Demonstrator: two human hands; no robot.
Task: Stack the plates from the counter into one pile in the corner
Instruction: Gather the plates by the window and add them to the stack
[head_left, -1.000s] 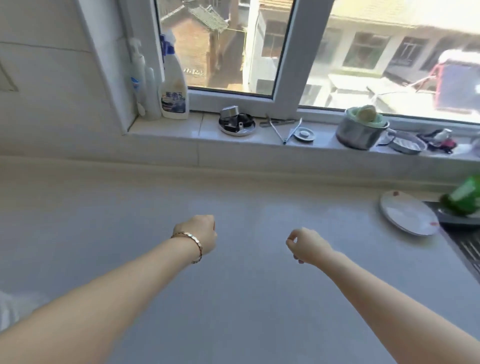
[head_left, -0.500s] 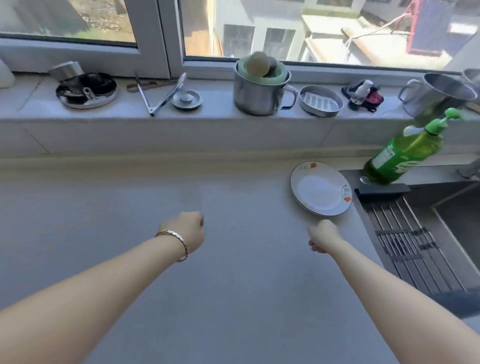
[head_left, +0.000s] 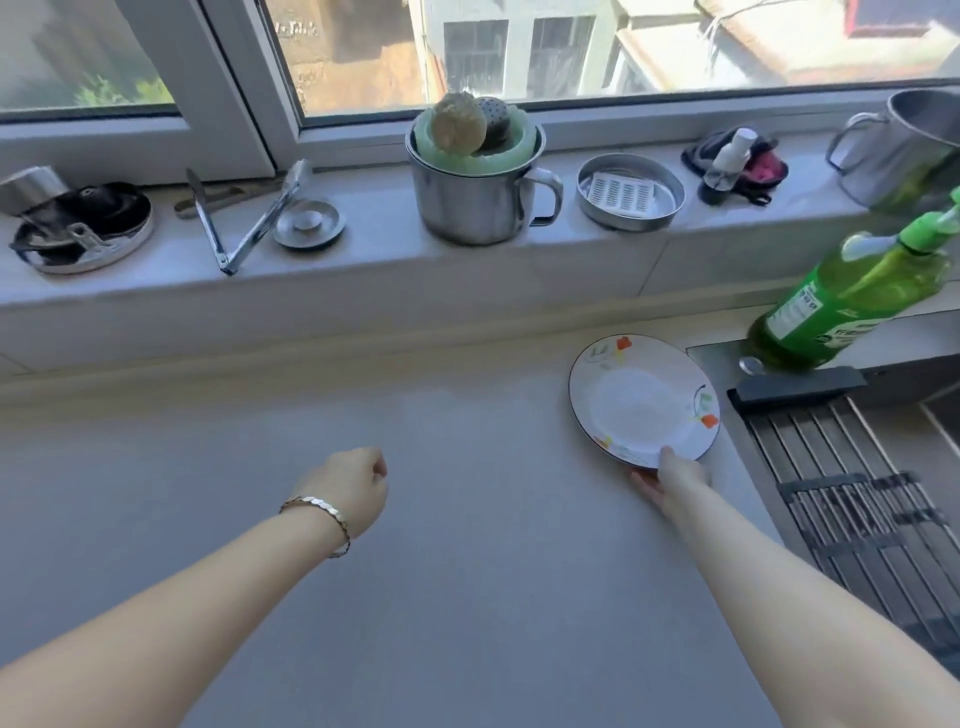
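One floral plate (head_left: 641, 397) at 2 o'clock, unstacked; right hand (head_left: 670, 480) pinches its 6 o'clock rim. Left hand (head_left: 350, 486) clenched, empty. No pile visible yet.

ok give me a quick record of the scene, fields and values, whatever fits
plate: one in view, on the counter, beside the sink rack
right hand: pinches the plate's near rim
left hand: a fist, holds nothing
soap bottle: green, behind the plate at the sink's edge
pile: none in view
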